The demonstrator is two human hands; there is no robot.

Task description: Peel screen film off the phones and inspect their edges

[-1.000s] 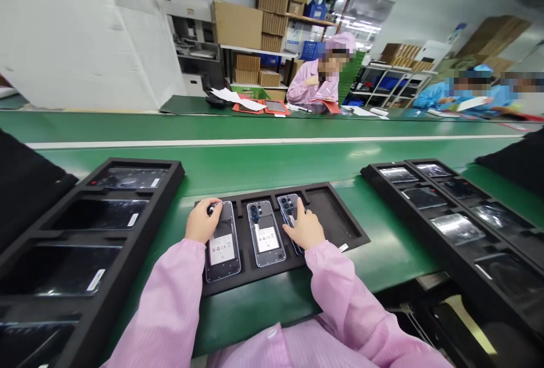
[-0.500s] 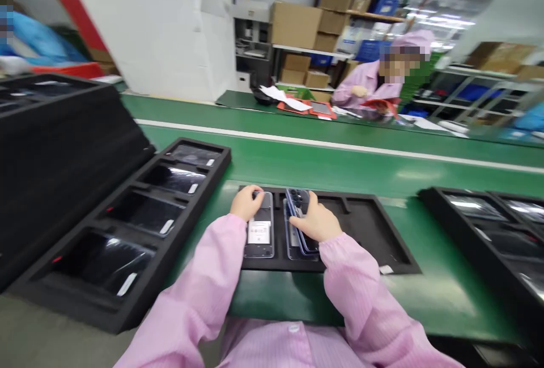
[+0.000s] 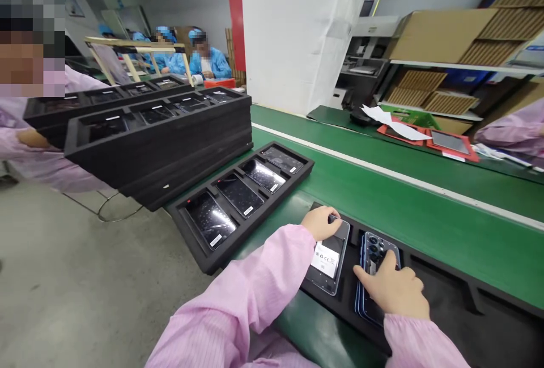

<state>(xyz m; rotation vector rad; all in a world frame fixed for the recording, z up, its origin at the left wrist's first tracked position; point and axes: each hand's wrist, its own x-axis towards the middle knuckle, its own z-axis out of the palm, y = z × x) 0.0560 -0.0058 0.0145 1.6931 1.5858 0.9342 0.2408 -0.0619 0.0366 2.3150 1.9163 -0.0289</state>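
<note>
Resting at the upper end of the labelled phone (image 3: pixel 326 260), the left hand (image 3: pixel 319 224) has curled fingers; whether they grip, I cannot tell. The right hand (image 3: pixel 397 290) spreads thumb and index finger apart over the stacked phones (image 3: pixel 373 269). Both lie in the black tray (image 3: pixel 505 331) on the green counter (image 3: pixel 335 331).

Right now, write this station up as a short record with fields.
Left hand: left hand, fingers at the top of a clear-backed phone
Right hand: right hand, spread over a blue-edged phone, apparently stacked on another
Grip: firmness cannot be told
Under the phones: black foam tray on a green work surface
Left side: second tray, four phones screen up with white labels
Beyond it: tall stack of black trays
</note>
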